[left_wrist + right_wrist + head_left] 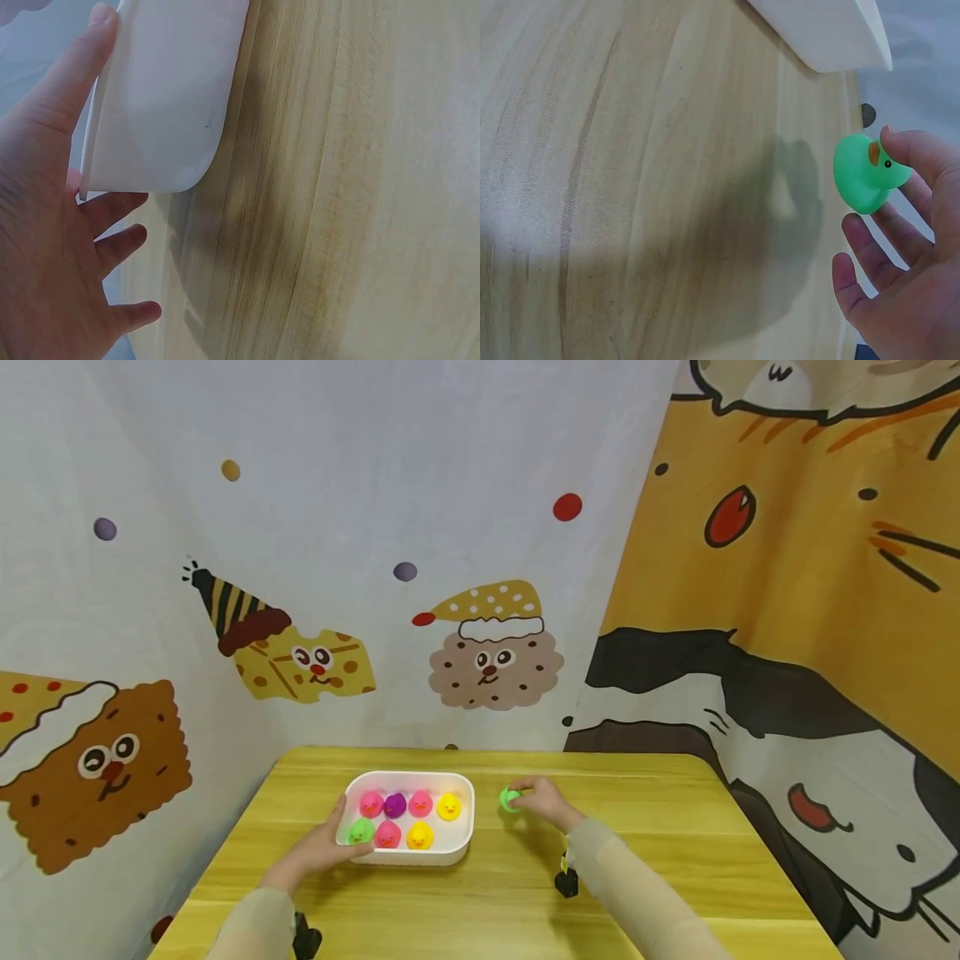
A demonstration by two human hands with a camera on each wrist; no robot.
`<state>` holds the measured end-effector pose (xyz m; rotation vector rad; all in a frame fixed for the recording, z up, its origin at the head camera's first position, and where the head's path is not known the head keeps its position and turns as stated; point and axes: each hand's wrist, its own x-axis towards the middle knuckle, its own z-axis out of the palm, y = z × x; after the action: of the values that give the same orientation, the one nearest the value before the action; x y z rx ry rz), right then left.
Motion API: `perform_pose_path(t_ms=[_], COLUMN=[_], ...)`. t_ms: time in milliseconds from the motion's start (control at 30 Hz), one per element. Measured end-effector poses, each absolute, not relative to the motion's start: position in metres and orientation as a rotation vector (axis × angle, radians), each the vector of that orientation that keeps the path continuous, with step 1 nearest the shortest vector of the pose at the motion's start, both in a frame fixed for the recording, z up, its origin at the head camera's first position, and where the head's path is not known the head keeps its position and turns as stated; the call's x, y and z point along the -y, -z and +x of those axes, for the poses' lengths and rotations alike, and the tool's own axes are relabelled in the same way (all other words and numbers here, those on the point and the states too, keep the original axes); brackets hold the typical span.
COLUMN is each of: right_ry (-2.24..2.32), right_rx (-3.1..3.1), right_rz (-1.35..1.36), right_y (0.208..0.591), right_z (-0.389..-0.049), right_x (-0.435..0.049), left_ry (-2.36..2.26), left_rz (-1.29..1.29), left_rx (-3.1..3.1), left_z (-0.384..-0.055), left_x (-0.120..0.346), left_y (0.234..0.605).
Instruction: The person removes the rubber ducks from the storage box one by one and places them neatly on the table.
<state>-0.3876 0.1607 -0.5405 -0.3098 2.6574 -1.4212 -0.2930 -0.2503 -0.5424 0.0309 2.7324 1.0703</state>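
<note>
Green, smooth and rounded, pinched between thumb and fingers of the right hand (552, 803): one toy duck (859, 176), right of centre in the head view, seemingly raised off the table (660, 852). Likely step in hand: moving a single duck, next calling for a light pinch and clearance over the round-cornered white tray (420, 858), gripped at its near left corner by the left hand (324, 847). Inside, seven more ducks (420, 803), pink, purple, yellow and green; underneath, streaked wood grain.
</note>
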Motion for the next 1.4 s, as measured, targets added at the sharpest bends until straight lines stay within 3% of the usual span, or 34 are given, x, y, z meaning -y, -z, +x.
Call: perform_pose_path(t_ms=[1400], right_ry=[1.406], right_rx=[-2.62], right_rz=[-0.274], right_y=[0.56], right_z=[-0.392], right_x=[-0.157], left_ry=[-1.136], left_rz=[0.004], left_rx=[-2.71], left_z=[-0.291], left_x=[0.248], left_y=[0.541])
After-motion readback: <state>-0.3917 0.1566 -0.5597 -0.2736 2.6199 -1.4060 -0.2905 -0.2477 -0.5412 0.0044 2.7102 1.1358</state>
